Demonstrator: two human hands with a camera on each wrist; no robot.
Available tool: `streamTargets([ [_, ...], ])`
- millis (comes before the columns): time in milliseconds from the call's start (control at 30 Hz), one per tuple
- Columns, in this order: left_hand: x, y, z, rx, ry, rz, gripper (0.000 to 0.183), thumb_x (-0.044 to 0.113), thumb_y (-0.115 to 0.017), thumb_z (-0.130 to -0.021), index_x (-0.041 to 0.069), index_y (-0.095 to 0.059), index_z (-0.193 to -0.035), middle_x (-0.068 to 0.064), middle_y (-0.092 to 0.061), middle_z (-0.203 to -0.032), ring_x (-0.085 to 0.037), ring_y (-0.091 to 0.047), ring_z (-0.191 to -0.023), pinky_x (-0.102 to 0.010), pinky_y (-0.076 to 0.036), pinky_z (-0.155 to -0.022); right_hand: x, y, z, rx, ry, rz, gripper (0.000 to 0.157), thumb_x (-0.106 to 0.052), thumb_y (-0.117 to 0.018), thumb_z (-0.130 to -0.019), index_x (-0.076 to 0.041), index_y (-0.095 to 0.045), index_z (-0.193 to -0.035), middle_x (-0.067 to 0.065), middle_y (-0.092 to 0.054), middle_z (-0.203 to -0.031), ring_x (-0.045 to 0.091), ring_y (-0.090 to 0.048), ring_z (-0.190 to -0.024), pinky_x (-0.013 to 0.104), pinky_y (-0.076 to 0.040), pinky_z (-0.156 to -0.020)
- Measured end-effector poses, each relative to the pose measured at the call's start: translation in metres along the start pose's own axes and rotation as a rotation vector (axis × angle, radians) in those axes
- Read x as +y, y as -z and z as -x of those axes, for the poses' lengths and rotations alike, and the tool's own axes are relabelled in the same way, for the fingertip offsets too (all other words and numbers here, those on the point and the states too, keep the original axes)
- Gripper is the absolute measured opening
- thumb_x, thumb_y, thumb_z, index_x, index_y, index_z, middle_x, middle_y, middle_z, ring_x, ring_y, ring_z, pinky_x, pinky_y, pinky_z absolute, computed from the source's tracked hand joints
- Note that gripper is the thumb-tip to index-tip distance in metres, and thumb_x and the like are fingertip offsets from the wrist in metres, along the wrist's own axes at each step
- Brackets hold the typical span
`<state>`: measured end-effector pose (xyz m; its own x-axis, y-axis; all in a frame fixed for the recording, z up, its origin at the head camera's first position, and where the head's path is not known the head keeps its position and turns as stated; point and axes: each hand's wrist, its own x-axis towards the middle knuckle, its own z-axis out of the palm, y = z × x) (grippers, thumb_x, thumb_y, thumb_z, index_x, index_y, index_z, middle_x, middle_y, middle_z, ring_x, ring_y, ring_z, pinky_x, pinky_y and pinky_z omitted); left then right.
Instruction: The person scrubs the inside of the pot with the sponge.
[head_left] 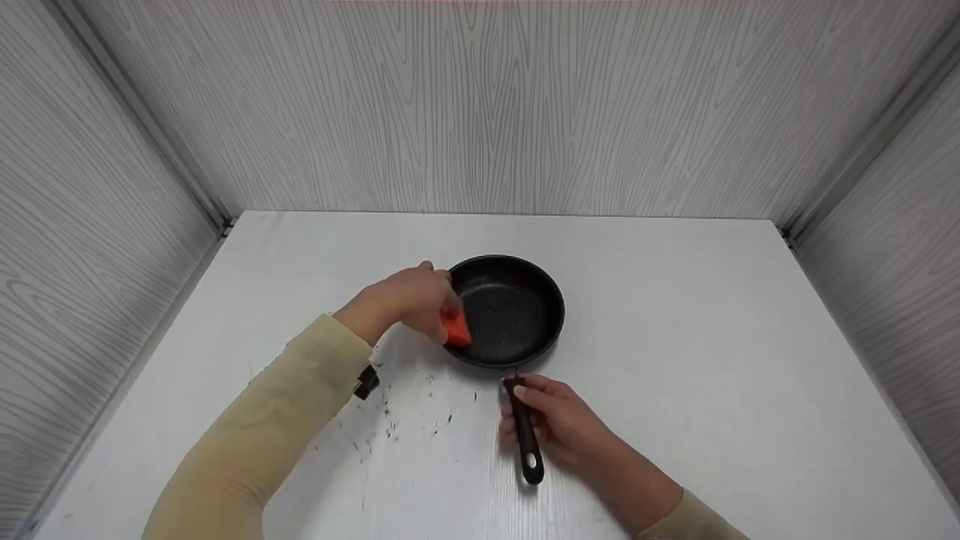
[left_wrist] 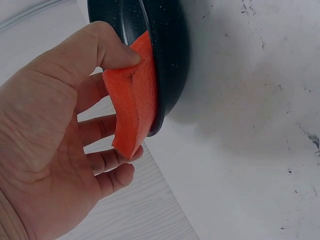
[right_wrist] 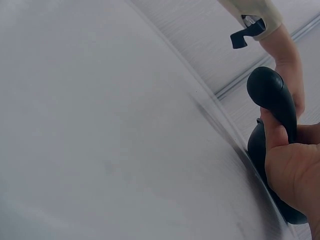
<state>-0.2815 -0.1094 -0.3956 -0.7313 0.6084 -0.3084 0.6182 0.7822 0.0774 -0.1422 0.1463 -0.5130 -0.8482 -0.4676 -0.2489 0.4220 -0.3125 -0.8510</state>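
A black frying pan (head_left: 510, 315) sits on the white table, its handle (head_left: 528, 442) pointing toward the person. My right hand (head_left: 559, 420) grips that handle near the pan, thumb on top; the right wrist view shows the handle's rounded end (right_wrist: 265, 87) beside the hand (right_wrist: 295, 170). At the pan's left side my left hand (head_left: 424, 300) pinches an orange sponge (head_left: 456, 328). Seen from the left wrist, the thumb presses one face of the sponge (left_wrist: 132, 95) while the fingers lie behind it. The sponge touches the pan's rim (left_wrist: 158, 100) and inner wall.
Dark specks and smudges (head_left: 388, 427) mark the white tabletop (head_left: 712, 360) left of the handle. Grey wood-grain panels (head_left: 487, 105) rise behind the table and on both sides. A small black device (head_left: 366, 382) is at the left sleeve.
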Motion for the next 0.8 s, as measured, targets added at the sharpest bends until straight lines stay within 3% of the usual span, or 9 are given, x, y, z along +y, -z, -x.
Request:
streamTargets([
  [467, 0.0009, -0.0001, 0.0041, -0.035, 0.023, 0.133, 0.030, 0.025, -0.077, -0.087, 0.025, -0.084, -0.116, -0.007, -0.064, -0.121, -0.029, -0.050, -0.109, -0.042, -0.049, -0.087, -0.0002, 0.0006, 0.0000, 0.000, 0.004, 0.008, 0.040, -0.008, -0.053, -0.110, 0.015, -0.047, -0.142, 0.013, -0.072, -0.093, 0.021, -0.077, -0.077, 0.039, -0.064, -0.075],
  [800, 0.0021, -0.0004, 0.0079, -0.043, -0.005, 0.171, 0.029, 0.024, -0.076, -0.087, 0.025, -0.084, -0.115, -0.006, -0.064, -0.124, -0.029, -0.050, -0.108, -0.041, -0.047, -0.086, 0.0001, -0.0007, -0.0001, 0.015, -0.003, -0.003, 0.039, -0.008, -0.054, -0.109, 0.015, -0.048, -0.141, 0.013, -0.072, -0.093, 0.022, -0.076, -0.077, 0.039, -0.064, -0.075],
])
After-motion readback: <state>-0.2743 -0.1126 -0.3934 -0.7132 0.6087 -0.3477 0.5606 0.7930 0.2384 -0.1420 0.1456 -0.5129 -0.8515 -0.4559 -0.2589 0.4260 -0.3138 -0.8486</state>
